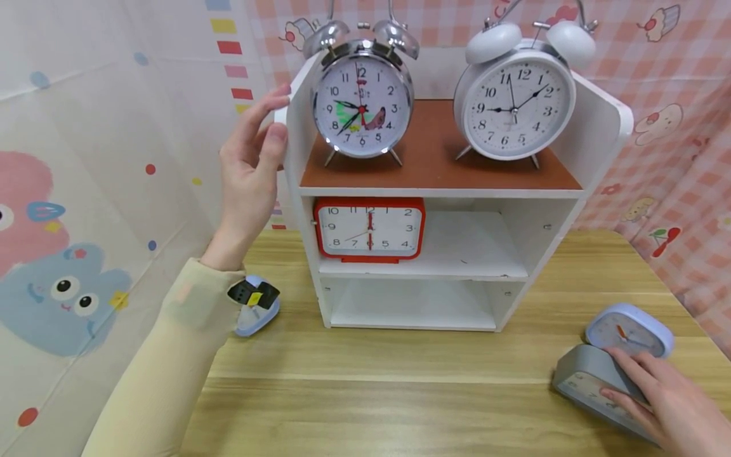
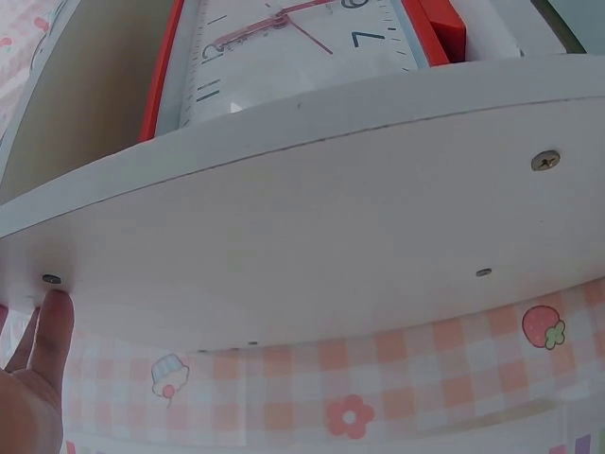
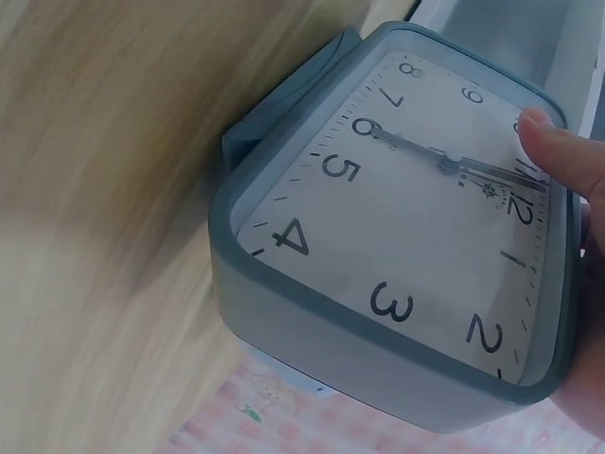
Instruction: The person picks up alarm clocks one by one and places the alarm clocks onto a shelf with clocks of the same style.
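A person's right hand holds a gray clock at the right side of a wood-grain counter, its grip clamped on the casing with the thumb laid over the front and the fingers over the top and back. The gray clock leans at a slant, and the right wrist view shows its white dial, one pointer at the 6 and another close to the 12; whether its base touches the counter cannot be told. Just behind it, a pale blue clock faces upward at a tilt.

On the opposite side, the left hand is raised to a white shelf unit, its grip apart and empty, the fingers loosely bent with tips touching the upper part of the left side panel. A cream sleeve covers the forearm, with a black strap at the wrist. Near the unit's lower left corner, a second blue clock shows partly behind that wrist.

Two twin-bell clocks stand upright on the brown top shelf: a silver clock at left and a white clock at right. A red clock sits on the middle shelf, toward the left. Pink checked cloth hangs behind.
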`<action>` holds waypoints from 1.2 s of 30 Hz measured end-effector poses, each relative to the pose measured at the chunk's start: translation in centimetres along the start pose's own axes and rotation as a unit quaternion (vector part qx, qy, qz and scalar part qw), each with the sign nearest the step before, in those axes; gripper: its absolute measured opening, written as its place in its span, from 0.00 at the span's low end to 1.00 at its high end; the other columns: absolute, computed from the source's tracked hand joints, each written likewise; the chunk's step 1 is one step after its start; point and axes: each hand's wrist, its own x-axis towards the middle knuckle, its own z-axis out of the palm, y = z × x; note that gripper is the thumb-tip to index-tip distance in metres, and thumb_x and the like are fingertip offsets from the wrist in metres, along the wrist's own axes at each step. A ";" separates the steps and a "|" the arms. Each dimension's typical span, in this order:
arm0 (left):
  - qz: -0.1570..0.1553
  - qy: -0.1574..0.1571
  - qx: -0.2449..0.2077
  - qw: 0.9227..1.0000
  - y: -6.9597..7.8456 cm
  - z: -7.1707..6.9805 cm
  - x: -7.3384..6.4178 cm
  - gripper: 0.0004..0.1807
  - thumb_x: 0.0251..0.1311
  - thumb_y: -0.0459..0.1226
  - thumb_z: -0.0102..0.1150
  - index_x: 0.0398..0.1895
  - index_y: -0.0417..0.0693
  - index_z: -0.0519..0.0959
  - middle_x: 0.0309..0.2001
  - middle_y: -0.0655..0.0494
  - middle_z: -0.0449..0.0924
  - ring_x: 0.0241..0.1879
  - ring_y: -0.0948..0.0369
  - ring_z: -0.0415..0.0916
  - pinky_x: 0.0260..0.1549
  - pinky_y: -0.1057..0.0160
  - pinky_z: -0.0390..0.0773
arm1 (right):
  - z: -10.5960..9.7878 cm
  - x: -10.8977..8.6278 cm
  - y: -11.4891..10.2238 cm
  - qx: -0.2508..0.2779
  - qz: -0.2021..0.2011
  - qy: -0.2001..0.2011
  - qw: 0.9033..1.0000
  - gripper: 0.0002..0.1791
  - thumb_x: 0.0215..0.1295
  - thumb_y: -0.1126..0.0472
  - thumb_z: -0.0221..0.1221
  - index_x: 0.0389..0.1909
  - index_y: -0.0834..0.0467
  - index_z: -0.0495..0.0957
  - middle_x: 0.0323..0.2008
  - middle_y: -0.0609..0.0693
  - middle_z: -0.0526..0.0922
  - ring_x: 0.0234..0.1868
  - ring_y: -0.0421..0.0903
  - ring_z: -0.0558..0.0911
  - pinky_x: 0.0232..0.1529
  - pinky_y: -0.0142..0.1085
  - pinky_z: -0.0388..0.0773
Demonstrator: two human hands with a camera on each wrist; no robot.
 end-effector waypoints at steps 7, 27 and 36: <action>0.002 -0.001 0.001 1.000 0.1 0.0 0.0 0.30 0.74 0.56 0.58 0.69 0.47 0.76 0.75 0.52 0.74 0.66 0.54 0.81 0.47 0.73 0.86 | -0.2 1.0 -0.7 0.034 -0.072 0.081 0.994 0.44 0.68 0.26 0.53 0.49 0.66 0.85 0.37 0.49 0.85 0.31 0.48 0.79 0.34 0.25 0.71; -0.002 0.006 -0.008 1.000 0.0 -0.1 0.0 0.32 0.72 0.59 0.59 0.68 0.47 0.77 0.76 0.51 0.74 0.68 0.51 0.80 0.49 0.73 0.86 | -3.2 4.2 -5.1 0.057 -0.131 0.097 0.985 0.41 0.80 0.30 0.38 0.58 0.61 0.82 0.40 0.40 0.80 0.45 0.30 0.69 0.48 0.23 0.67; -0.004 0.002 -0.002 1.000 0.0 0.0 0.0 0.33 0.73 0.59 0.58 0.69 0.47 0.76 0.75 0.52 0.74 0.68 0.49 0.80 0.49 0.73 0.86 | -4.0 5.6 -6.7 0.060 -0.137 0.101 0.984 0.40 0.79 0.30 0.38 0.59 0.59 0.83 0.43 0.41 0.83 0.44 0.34 0.74 0.49 0.23 0.69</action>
